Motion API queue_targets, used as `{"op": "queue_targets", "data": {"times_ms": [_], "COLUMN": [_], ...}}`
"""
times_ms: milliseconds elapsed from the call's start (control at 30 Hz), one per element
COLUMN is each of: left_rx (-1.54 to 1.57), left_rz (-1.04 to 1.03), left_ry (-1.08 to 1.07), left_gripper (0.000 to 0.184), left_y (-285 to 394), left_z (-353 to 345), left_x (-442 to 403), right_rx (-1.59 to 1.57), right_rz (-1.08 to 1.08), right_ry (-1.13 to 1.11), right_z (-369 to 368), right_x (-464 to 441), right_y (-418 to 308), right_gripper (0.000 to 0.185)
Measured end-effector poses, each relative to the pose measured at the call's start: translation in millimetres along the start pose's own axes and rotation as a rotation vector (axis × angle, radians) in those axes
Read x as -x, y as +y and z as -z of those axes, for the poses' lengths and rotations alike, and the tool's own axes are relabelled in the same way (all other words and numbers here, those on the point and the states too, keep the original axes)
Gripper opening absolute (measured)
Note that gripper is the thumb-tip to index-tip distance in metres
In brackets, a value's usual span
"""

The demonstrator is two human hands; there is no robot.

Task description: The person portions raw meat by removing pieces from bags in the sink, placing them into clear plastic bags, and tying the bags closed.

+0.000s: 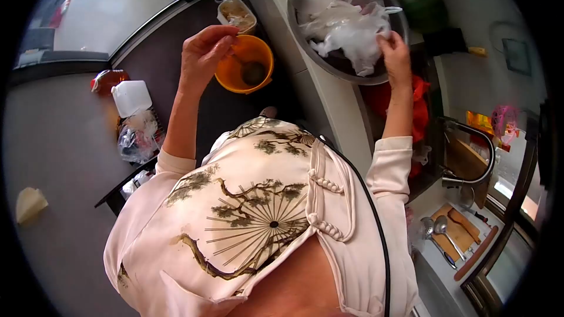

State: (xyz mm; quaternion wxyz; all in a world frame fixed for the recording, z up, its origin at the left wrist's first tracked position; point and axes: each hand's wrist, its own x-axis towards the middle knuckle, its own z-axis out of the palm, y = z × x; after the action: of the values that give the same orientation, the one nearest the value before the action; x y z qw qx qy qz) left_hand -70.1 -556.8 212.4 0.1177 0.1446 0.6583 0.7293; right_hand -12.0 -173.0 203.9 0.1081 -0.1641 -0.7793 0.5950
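Observation:
White plastic bags [352, 29] lie heaped in a large metal basin [346, 76] on the counter. My right hand [395, 53] pinches an edge of these bags at the basin's near right side. Above an orange bucket [267, 61] on the floor, my left hand [208, 50] is held with thumb and fingers brought together; whatever is between them, if anything, is too small to make out. Something dark and round sits inside the bucket. Just beyond it stands a clear plastic container [236, 14] with light brown contents.
A dark green round object [422, 9] is behind the basin. Red bags [420, 105] and a faucet [490, 155] are to the right. Ladles lie by a wooden board [461, 232] at lower right. A white jug [131, 98] stands at left near plastic bags [138, 141].

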Motion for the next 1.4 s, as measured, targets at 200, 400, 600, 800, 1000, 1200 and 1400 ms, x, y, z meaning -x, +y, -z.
{"op": "queue_targets", "data": {"times_ms": [200,400,600,800,1000,1200,1400], "left_rx": [0.021,0.067,-0.030,-0.028,-0.127,-0.134,-0.043], "left_rz": [0.002,-0.044,-0.111,-0.148,-0.253,-0.006,0.159], "left_ry": [-0.110,-0.329,-0.511,-0.502,-0.638,-0.490,-0.436], "left_gripper": [0.020,0.025,0.031,0.034,0.063,0.023,0.018], "left_y": [-7,1,-7,-13,-5,-12,-16], "left_z": [-26,-84,-132,-131,-153,-143,-120], "left_x": [-21,-45,-60,-67,-44,-35,-33], "right_rx": [-0.629,-0.362,-0.355,-0.309,-0.340,-0.489,-0.368], "right_rz": [-0.032,0.161,0.139,0.053,0.052,0.043,0.080], "right_ry": [0.379,0.576,0.600,0.574,0.394,0.666,0.888], "right_z": [29,8,1,10,-27,-6,33], "right_x": [28,59,76,88,94,92,87], "right_y": [-26,-35,-36,-37,-47,-56,-47], "right_gripper": [0.020,0.028,0.030,0.029,0.029,0.030,0.038]}}
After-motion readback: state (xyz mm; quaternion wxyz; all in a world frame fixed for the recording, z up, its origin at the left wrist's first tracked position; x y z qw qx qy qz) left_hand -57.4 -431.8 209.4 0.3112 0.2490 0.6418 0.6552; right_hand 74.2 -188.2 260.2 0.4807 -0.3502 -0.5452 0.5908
